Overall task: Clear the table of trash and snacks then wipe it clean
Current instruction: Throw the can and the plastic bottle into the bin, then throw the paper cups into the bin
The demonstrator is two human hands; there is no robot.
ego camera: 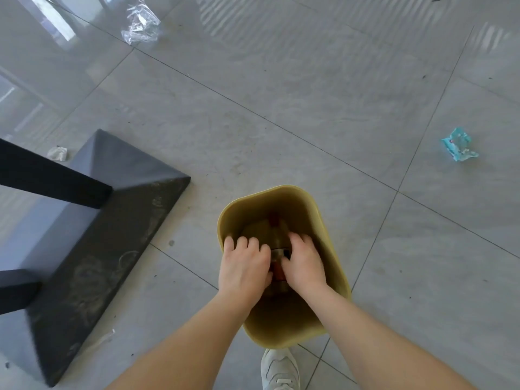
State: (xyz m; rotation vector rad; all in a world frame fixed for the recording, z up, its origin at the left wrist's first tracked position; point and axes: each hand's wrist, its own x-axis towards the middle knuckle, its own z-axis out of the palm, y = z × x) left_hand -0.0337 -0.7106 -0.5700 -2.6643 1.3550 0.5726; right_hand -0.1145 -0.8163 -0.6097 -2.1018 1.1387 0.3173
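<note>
The left hand (244, 266) and right hand (306, 264) reach down inside the yellow bin (281, 190) on the floor (281, 108). Their fingers (242, 244) curl around a bundle of trash (278, 270) held between them. A blue wrapper (459, 144) lies well apart.

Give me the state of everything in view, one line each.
bin: upright on floor, open, trash inside
left hand: inside bin, gripping trash
right hand: inside bin, gripping same trash
clear wrapper: crumpled, on floor
teal wrapper: crumpled, on floor
tissue: balled, on floor by table base
</note>
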